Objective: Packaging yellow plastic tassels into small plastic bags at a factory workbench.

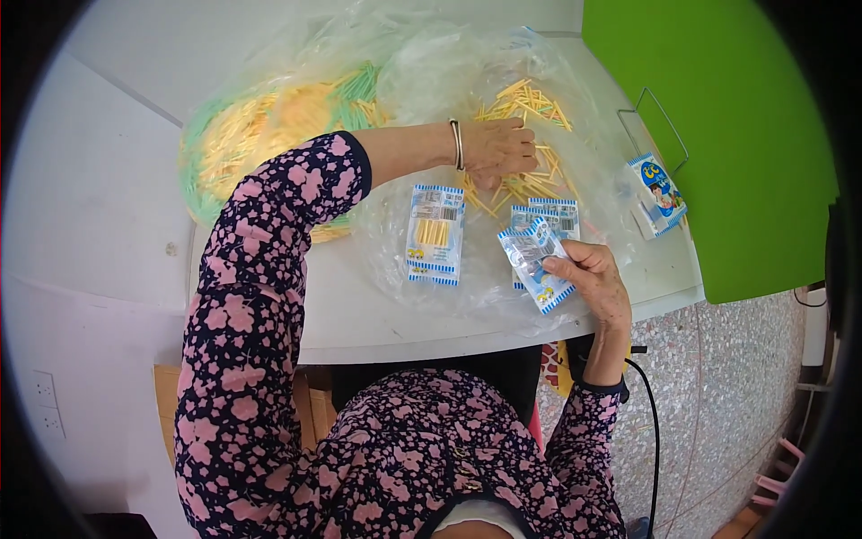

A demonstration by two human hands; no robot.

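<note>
My left hand (505, 151), a bracelet at its wrist, reaches into a loose heap of thin yellow sticks (530, 187) lying on clear plastic. Its fingers are curled down among the sticks, and their tips are partly hidden. In my right hand (594, 280), a small blue-and-white packet (536, 260) is pinched between thumb and fingers, tilted. Under and behind it lie more such packets (564, 208). To the left, closer to my left forearm, a filled packet (435, 232) with sticks showing through its window rests on top of another.
A big clear bag (260, 144) of yellow and green sticks covers the table's left side. At the right, a packet (660, 196) leans by a wire stand (654, 135) beside a green panel (718, 135). The white table's front edge (413, 349) curves before me.
</note>
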